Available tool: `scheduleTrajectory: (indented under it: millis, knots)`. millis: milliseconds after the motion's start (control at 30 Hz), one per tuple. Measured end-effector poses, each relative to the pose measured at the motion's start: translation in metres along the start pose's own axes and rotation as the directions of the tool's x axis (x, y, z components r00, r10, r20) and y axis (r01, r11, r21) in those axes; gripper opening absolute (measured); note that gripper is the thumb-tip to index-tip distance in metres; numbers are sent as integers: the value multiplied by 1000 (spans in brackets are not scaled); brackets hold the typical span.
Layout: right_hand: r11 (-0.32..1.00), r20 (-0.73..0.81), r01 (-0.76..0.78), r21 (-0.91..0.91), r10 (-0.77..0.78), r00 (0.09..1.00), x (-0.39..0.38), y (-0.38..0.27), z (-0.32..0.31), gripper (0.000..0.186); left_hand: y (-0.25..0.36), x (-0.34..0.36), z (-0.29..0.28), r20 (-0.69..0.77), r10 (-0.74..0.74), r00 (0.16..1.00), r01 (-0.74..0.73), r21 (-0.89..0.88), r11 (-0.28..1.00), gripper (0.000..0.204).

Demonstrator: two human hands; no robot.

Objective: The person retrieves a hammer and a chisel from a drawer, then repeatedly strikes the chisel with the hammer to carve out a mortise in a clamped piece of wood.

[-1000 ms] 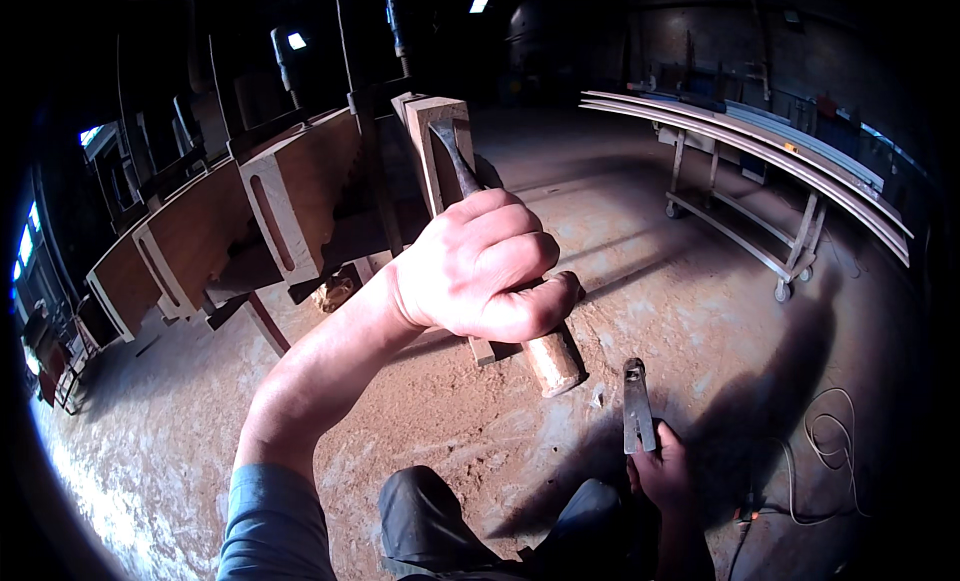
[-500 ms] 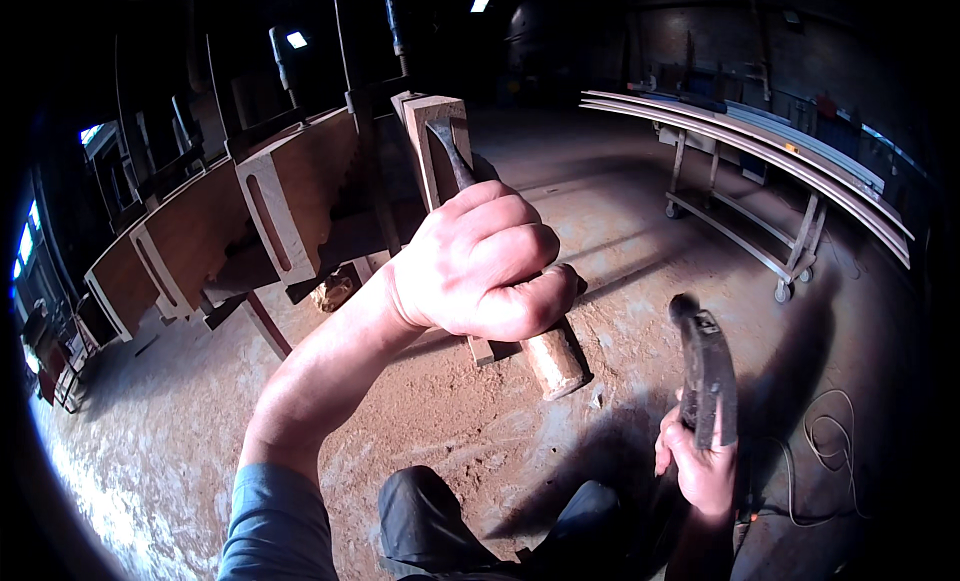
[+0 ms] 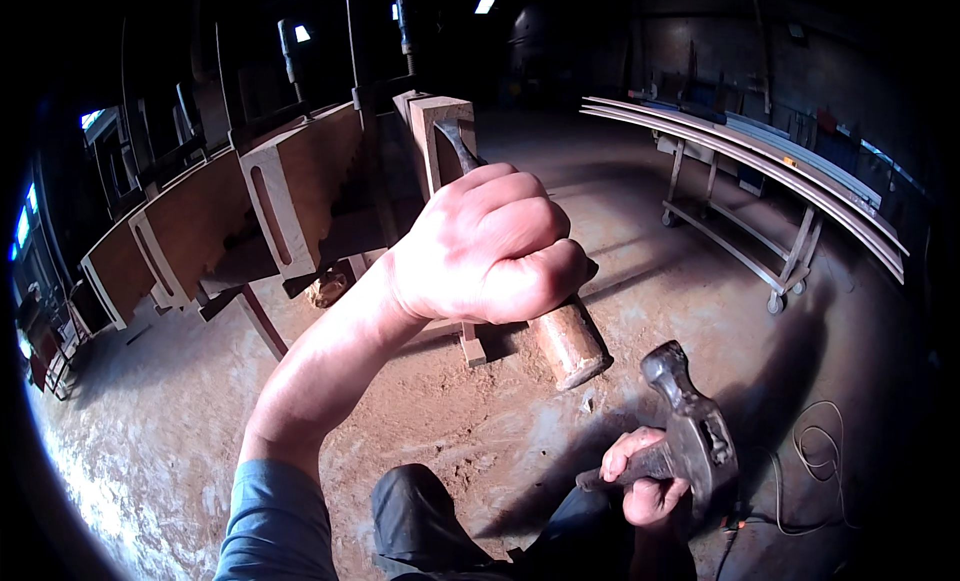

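Observation:
My left hand is closed in a fist around a chisel. Its thick wooden handle end comes out below the fist. Above the fist, the dark metal blade slants up to the end of a light wooden piece, its tip by the recess in that face. Down at the right, over my knee, my right hand grips a worn hammer by its dark handle. The hammer's steel head stands a little way below and right of the chisel handle, apart from it.
Several slotted wooden pieces stand in a row at the left, held by bar clamps. A wheeled cart carries long boards at the right. Sawdust and chips cover the floor; a cable lies at lower right.
My right hand has shifted left, and the hammer has turned so its handle points left. My left fist and the chisel have moved slightly up and right in view.

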State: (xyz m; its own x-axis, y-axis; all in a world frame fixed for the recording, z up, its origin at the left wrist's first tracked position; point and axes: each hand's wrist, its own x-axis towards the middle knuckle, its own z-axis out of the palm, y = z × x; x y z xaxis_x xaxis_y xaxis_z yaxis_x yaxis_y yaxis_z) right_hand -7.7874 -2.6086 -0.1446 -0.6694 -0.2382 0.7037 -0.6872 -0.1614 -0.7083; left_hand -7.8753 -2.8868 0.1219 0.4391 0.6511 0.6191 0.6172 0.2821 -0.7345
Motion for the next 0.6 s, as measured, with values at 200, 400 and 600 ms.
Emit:
scheduleTrajectory:
  millis: [200, 400, 600]
  knots:
    - [976, -161, 185, -113, -201, 966, 32, -5, 26, 62, -1, 1, -1, 26, -20, 999, 20, 21, 1000, 33]
    - [943, -249, 331, 3, -320, 914, 63, -22, 59, 69, -2, 4, -2, 6, -41, 999, 41, -3, 999, 30]
    - [920, -217, 377, 108, -348, 912, 63, -17, 58, 69, -3, 9, 0, 3, -74, 997, 74, -8, 997, 26]
